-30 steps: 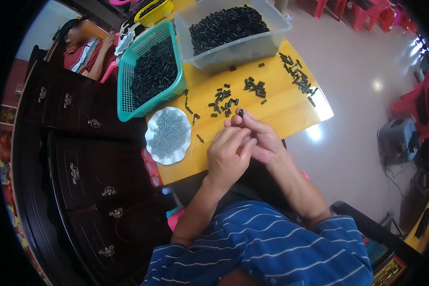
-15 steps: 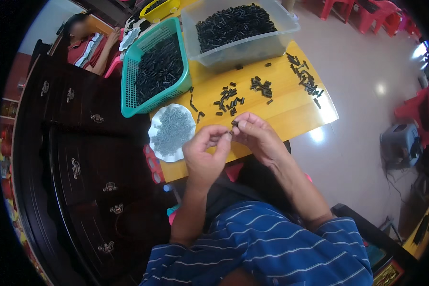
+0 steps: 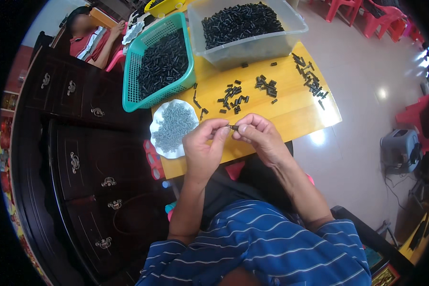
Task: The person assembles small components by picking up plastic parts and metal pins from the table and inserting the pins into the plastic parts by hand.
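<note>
My left hand (image 3: 205, 145) pinches a tiny piece, mostly hidden by the fingertips, against the end of a small black cylinder (image 3: 234, 127). That cylinder is gripped between the thumb and fingers of my right hand (image 3: 262, 138). Both hands are above the near edge of the yellow table (image 3: 291, 109). Left of them is a white scalloped plate (image 3: 153, 136) heaped with small silvery metal pieces (image 3: 174, 128). Loose black cylinders (image 3: 233, 97) lie in groups beyond my hands, with another group (image 3: 310, 78) near the table's right edge.
A green basket (image 3: 190, 78) and a translucent tub (image 3: 252, 55), both filled with black cylinders, stand at the back. A yellow container (image 3: 169, 10) is behind them. Dark drawers (image 3: 88, 157) line the left, where another person (image 3: 93, 43) sits farther off. Red chairs (image 3: 381, 21) are at right.
My hands have brought the black cylinder and the tiny piece together in line; before, the cylinder was tilted with its end facing up. The view has shifted slightly.
</note>
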Demonstrator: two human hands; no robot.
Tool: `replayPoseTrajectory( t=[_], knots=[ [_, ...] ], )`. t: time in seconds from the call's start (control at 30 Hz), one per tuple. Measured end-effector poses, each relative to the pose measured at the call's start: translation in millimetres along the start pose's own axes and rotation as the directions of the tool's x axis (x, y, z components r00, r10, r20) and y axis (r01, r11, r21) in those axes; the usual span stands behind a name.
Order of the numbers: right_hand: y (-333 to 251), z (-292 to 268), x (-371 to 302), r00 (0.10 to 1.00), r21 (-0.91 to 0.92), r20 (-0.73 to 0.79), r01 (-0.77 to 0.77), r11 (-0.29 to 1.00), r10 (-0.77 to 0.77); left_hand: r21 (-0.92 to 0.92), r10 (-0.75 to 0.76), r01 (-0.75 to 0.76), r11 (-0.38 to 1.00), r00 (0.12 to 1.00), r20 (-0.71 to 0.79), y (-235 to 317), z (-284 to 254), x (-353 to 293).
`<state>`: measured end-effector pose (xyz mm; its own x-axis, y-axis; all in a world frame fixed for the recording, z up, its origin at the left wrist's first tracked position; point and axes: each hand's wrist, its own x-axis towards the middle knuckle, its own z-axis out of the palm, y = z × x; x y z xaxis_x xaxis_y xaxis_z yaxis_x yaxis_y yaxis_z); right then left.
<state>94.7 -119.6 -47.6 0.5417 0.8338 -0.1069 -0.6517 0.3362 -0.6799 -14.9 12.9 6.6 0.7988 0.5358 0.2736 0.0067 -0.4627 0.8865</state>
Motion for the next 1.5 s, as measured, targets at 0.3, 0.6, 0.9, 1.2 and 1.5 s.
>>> replayPoseTrajectory(
  t=[0.3,0.6,0.9,1.2,1.5],
  knots=[
    [2,-9,0,1.000,-0.003,0.008,-0.008,1.000,0.008,0.333,0.314,-0.339,0.880,0.941,0.128,8,-4,11],
    [-5,-5,-1,0.983,0.101,0.116,-0.152,0.983,0.140,0.170,0.183,-0.207,0.963,0.972,0.149,7,-10,18],
    [-3,-8,0,0.984,0.086,0.068,-0.173,0.981,0.167,0.306,0.215,-0.271,0.912,0.955,0.207,17,-1,18],
    [3,-11,3,0.986,0.124,0.095,-0.150,0.981,0.139,0.418,0.344,-0.425,0.803,0.903,0.258,6,3,19],
    [11,-17,4,0.986,0.154,0.075,-0.161,0.975,0.151,0.435,0.397,-0.486,0.758,0.873,0.283,2,6,19]
  ],
)
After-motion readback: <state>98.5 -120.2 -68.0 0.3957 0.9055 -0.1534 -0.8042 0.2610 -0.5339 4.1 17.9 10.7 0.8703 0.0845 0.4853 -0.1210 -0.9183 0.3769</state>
